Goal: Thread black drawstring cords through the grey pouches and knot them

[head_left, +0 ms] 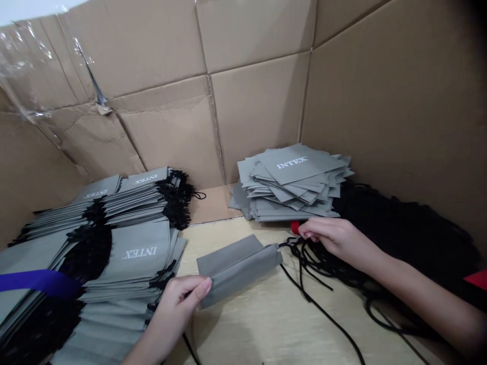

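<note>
Cardboard walls (258, 101) boxed in a pale wooden tabletop (236, 324). A folded grey fabric pouch (238, 271) lay on the tabletop, its near edge held by the left hand (175, 313), curled round and pinching it. The right hand (338, 241), fingers pressed together, rested among black drawcords (304, 263) running from the pouch's end; whether it pinched a cord was hard to make out. A red tab (294, 227) showed half-hidden beneath it. Stacked INTEX pouches (114, 253) ran out of view at the lower left, crossed by a blurred purple strap (38, 282); a looser pile of pouches (292, 182) sat beside a black cord heap (403, 238).
</note>
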The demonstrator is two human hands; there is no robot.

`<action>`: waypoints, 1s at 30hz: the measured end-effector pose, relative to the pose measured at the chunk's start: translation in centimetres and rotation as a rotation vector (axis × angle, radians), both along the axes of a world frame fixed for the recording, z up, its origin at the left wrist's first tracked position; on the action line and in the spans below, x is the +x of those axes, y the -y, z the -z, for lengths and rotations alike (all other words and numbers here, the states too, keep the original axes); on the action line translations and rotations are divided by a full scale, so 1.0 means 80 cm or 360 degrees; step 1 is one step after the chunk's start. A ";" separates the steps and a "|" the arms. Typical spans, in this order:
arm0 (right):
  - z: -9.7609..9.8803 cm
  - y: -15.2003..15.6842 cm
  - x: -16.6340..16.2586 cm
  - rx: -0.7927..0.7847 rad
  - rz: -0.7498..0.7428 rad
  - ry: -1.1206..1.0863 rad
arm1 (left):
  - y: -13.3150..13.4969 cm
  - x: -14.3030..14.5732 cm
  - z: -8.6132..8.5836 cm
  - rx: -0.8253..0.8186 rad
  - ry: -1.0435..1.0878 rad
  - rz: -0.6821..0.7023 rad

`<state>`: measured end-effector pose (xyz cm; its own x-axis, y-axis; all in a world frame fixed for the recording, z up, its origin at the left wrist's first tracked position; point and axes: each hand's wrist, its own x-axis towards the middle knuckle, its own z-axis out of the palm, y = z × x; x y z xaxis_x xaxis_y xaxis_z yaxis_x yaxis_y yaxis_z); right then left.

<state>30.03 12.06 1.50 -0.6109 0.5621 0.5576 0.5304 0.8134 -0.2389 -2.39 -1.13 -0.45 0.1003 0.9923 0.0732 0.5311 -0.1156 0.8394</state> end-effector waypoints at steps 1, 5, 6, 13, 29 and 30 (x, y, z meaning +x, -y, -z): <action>0.001 -0.002 0.002 0.0028 -0.0003 0.0020 | 0.000 0.001 0.000 -0.0013 0.0013 0.0007; 0.002 -0.010 0.011 0.0106 -0.0051 0.0089 | 0.002 -0.001 0.002 -0.0044 0.0079 0.0012; 0.000 -0.012 0.014 0.0121 -0.0036 0.0096 | 0.002 -0.003 0.003 -0.0064 0.0114 -0.0007; -0.010 -0.028 0.046 0.0112 0.0068 0.0108 | 0.001 -0.015 0.007 -0.0303 0.0319 -0.0012; -0.040 -0.027 0.120 0.0179 0.0362 0.0276 | -0.011 -0.024 0.033 -0.0370 0.0167 0.0143; -0.042 -0.026 0.122 0.0161 0.0367 0.0275 | -0.012 -0.023 0.036 -0.0362 0.0166 0.0140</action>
<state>39.77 14.17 4.89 -0.5642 0.6440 0.5166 0.7297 0.6817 -0.0528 -4.21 -0.17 -3.30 0.1905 0.9722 -0.1364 0.4363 0.0406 0.8989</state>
